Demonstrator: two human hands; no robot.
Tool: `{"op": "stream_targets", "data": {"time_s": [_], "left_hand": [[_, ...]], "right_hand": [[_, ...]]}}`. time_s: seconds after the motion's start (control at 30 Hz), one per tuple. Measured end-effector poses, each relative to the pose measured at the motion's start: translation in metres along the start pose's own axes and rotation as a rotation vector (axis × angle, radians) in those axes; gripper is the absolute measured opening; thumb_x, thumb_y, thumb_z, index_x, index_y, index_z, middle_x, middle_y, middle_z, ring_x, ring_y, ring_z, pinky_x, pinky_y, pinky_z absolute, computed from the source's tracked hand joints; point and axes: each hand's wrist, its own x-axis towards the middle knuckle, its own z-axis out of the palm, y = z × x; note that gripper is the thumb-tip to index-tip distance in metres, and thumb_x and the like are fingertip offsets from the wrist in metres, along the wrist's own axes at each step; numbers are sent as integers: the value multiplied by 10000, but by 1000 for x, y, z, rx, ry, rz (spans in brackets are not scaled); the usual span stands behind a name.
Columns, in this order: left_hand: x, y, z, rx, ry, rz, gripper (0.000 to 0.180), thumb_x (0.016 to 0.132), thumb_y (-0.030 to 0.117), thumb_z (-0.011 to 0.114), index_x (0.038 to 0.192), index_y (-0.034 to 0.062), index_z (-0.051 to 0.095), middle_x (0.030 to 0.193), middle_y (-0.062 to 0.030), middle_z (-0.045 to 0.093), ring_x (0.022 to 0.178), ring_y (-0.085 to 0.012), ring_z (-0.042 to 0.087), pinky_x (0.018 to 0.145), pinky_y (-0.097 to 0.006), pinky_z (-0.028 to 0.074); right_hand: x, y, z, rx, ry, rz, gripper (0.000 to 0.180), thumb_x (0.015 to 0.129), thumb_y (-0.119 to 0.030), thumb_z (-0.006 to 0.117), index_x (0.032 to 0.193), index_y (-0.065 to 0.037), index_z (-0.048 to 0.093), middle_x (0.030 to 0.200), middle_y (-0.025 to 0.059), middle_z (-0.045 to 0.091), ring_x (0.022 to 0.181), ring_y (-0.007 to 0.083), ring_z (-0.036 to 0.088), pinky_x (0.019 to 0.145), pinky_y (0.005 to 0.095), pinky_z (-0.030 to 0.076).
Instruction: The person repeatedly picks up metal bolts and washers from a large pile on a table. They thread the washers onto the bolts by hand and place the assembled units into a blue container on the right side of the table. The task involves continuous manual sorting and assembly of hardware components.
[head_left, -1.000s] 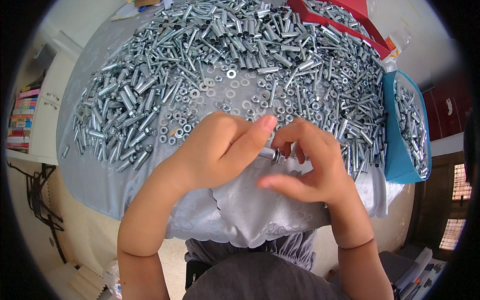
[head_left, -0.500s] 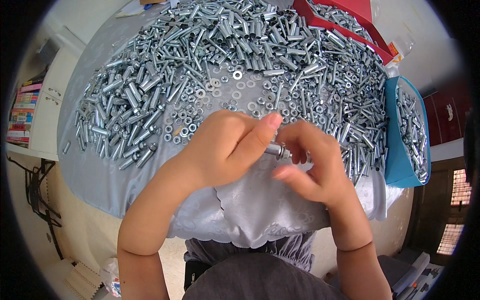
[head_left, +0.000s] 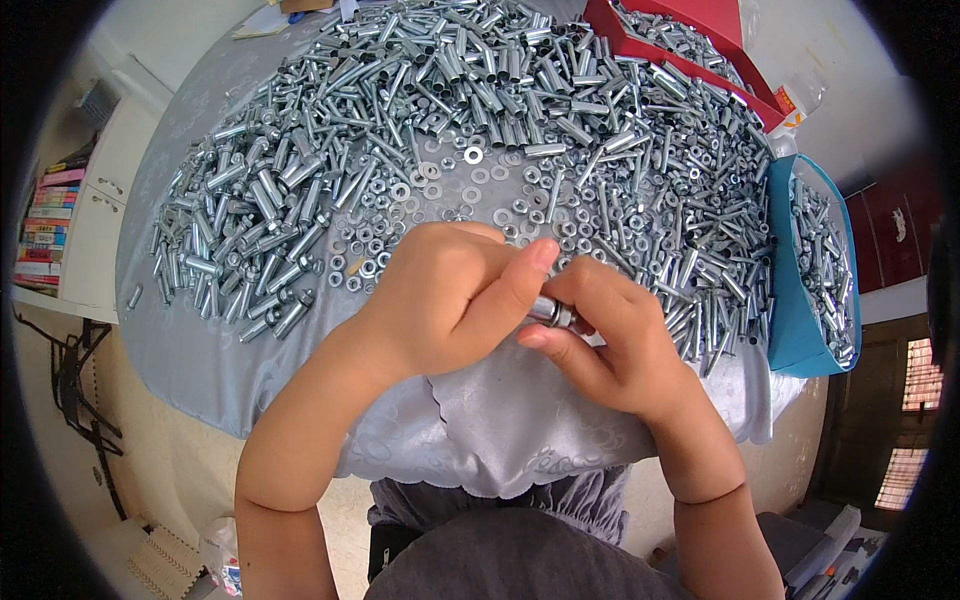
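Observation:
My left hand [head_left: 450,300] and my right hand [head_left: 610,340] meet over the near edge of a table draped in a grey cloth [head_left: 200,350]. Between their fingertips sits a small silver metal bolt [head_left: 550,312]; both hands pinch it, and most of it is hidden by my fingers. Just beyond my hands lie loose washers and nuts [head_left: 440,190], and farther back a big heap of silver sleeves and bolts [head_left: 480,70] spreads across the table.
A blue tray [head_left: 790,330] with several metal parts stands at the right table edge. A red box [head_left: 720,20] holding more parts is at the back right. Books [head_left: 45,220] are stacked on a shelf at the left. A dark chair frame [head_left: 80,400] stands lower left.
Both hands stayed together on the small bolt; my right fingers have shifted slightly around it, turning on its end. Nothing else on the table moved.

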Motion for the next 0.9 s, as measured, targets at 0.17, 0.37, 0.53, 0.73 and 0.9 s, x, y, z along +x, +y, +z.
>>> {"op": "stream_targets", "data": {"time_s": [0.17,0.37,0.53,0.73,0.9], "left_hand": [[-2,-4,3,62,52,103,397,865,198,487,497,51,511,430,-105,418,402,-283,430,407,-368,333],[-2,-6,2,-320,263,-142,413,900,272,427,536,78,457,444,-48,376,401,-183,352,414,-307,278],[4,-29,-61,-1210,679,-210,411,921,406,309,633,116,355,502,25,244,477,-114,251,469,-251,236],[-7,-60,-120,-1113,1061,-221,417,926,416,268,679,85,324,595,-14,279,545,-136,260,513,-274,250],[4,-52,-92,-1033,973,-392,390,913,409,327,686,93,343,606,-6,288,551,-130,271,516,-266,258]], "right_hand": [[-3,0,-5,40,-132,111,266,799,-277,631,796,-28,537,551,116,476,497,275,511,465,345,400],[-2,-1,-10,192,-82,155,218,801,-222,645,826,-27,550,534,60,469,468,166,479,448,276,362],[-1,0,-12,309,160,226,116,813,-117,634,836,-18,576,606,-20,498,537,32,435,485,184,344],[1,-4,-13,377,234,354,119,850,-113,590,818,1,569,669,-15,542,595,30,469,546,183,372],[0,-1,-13,368,309,351,131,849,-114,596,799,4,570,670,-14,548,594,27,470,548,170,372]]}}
